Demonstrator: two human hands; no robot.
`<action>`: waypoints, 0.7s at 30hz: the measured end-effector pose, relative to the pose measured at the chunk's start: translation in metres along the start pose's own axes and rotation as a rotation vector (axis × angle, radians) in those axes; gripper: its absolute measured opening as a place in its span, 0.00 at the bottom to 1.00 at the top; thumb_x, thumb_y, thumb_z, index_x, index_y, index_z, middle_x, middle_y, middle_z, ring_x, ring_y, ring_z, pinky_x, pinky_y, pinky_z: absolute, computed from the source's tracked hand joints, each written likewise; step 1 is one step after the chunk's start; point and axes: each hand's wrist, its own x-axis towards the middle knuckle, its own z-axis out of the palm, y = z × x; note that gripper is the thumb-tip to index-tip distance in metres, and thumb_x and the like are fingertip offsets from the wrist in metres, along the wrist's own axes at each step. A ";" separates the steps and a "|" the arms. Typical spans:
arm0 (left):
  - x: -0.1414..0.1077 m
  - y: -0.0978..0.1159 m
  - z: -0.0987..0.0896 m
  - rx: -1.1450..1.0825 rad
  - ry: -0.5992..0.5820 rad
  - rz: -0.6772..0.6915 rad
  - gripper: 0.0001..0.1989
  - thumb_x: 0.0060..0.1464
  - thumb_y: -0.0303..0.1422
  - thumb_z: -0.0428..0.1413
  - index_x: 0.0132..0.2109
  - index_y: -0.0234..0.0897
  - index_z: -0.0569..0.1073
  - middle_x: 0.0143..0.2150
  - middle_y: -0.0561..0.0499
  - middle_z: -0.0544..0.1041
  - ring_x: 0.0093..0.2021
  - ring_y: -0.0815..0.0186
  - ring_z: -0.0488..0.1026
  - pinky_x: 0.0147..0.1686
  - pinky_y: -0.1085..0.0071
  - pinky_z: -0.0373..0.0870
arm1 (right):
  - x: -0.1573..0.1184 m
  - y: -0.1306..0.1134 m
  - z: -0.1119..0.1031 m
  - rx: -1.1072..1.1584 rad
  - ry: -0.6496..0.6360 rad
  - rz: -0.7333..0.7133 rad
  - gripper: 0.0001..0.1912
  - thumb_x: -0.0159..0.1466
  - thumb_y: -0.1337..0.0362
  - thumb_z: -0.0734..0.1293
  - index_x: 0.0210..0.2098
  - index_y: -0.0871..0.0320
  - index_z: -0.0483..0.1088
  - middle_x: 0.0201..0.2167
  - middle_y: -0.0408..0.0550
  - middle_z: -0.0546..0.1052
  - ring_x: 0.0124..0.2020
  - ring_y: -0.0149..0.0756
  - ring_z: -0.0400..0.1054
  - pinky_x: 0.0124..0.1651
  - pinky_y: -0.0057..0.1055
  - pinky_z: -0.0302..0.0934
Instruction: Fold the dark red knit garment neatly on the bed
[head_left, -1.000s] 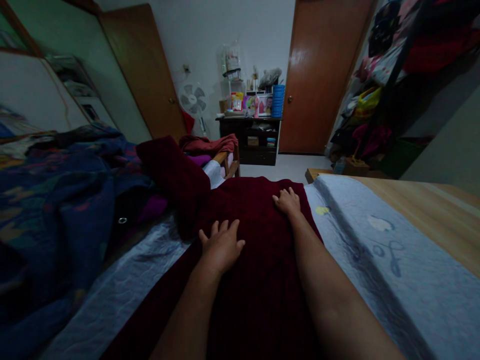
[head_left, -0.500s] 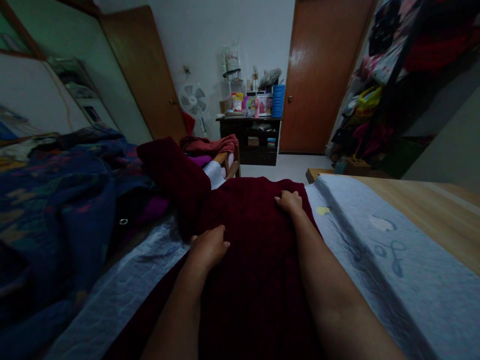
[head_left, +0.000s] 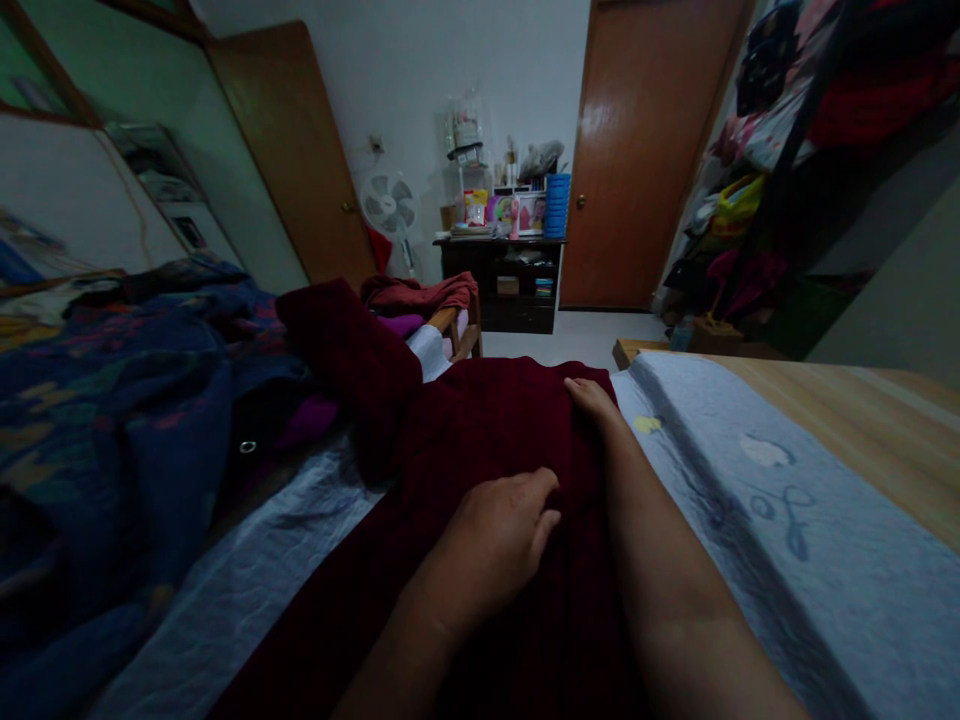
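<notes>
Smoothing the dark red garment (head_left: 487, 405) on the pale sheet (head_left: 720, 440) calls for light, even pressure, the right hand (head_left: 598, 398) steadying the far right edge. The left hand (head_left: 501, 525) bends its fingers loosely over the middle; in dim light, whether either hand grips cloth is unclear. The garment's length runs away from the person, a sleeve-like flap (head_left: 349, 350) pointing far left.

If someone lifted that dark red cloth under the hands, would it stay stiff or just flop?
The dark red cloth would probably flop, since it drapes loosely beneath the left hand and right hand. It seems unlikely to roll, lying spread over the pale sheet. Its dull, shine-free surface suggests it may not be very slippery.
</notes>
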 end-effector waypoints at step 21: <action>0.005 -0.028 0.017 0.066 -0.247 -0.094 0.23 0.38 0.43 0.63 0.44 0.44 0.73 0.45 0.49 0.78 0.45 0.52 0.74 0.43 0.61 0.71 | 0.004 -0.005 0.002 0.103 0.005 0.106 0.21 0.63 0.57 0.60 0.45 0.66 0.73 0.41 0.56 0.78 0.40 0.39 0.72 0.42 0.29 0.62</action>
